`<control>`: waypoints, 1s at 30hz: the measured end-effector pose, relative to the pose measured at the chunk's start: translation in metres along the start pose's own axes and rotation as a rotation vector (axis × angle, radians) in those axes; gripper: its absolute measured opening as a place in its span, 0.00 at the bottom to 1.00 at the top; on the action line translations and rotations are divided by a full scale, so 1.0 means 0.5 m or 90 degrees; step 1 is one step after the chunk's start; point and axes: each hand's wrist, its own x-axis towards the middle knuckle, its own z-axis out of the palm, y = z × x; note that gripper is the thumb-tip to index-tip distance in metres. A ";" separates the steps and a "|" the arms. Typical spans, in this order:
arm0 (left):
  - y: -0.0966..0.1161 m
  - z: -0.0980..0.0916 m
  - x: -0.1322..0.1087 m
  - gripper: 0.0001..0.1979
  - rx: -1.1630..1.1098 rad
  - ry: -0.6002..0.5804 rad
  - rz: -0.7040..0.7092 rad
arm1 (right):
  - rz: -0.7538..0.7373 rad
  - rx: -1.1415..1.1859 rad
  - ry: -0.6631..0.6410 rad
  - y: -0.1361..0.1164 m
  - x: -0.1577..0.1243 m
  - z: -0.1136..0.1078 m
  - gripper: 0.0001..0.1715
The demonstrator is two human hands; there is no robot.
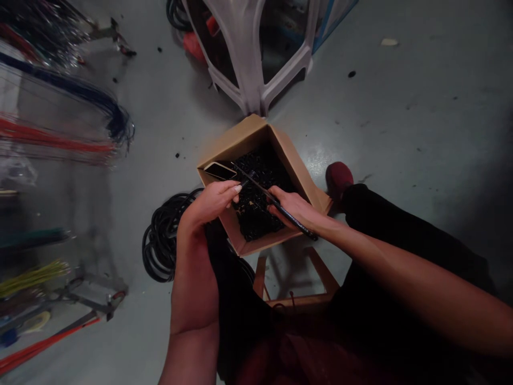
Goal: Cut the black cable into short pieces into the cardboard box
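Observation:
My left hand (219,199) is over the left side of an open cardboard box (290,160), with thumb and fingers closed on a short black ribbed piece (245,183), perhaps corrugated tubing. In my right hand (292,206) is a long thin knife-like tool (260,188), its exact kind unclear. The narrow grey blade points up and left across the black piece, and the dark handle runs back under my palm. I cannot tell whether blade and piece touch. Beneath both hands, many small black pieces (260,219) fill the box.
A flat dark rectangular thing with a pale rim (220,170) leans in the box's left corner. Coiled black tubing (158,246) lies left of it. Beyond stands a grey plastic stool (248,48). Racks with bundled red wires (52,136) line the left; a wooden stool (308,305) is below.

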 end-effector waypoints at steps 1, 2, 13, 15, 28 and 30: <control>-0.002 0.000 0.001 0.18 0.006 -0.002 0.001 | 0.005 -0.005 0.000 0.000 0.000 0.001 0.09; -0.004 0.000 0.002 0.18 0.012 0.000 0.001 | 0.009 -0.010 0.003 0.001 0.000 0.003 0.09; -0.012 0.000 0.009 0.17 0.073 0.008 -0.016 | -0.001 -0.058 -0.003 0.008 0.002 0.009 0.09; -0.013 -0.001 0.009 0.17 0.070 0.018 -0.022 | -0.011 -0.056 -0.003 0.006 0.001 0.005 0.09; -0.017 -0.003 0.011 0.19 -0.039 0.102 -0.027 | 0.028 0.082 0.029 0.008 0.012 0.002 0.13; -0.018 -0.002 0.013 0.20 -0.064 0.121 -0.028 | 0.033 0.129 0.032 0.005 0.011 0.002 0.13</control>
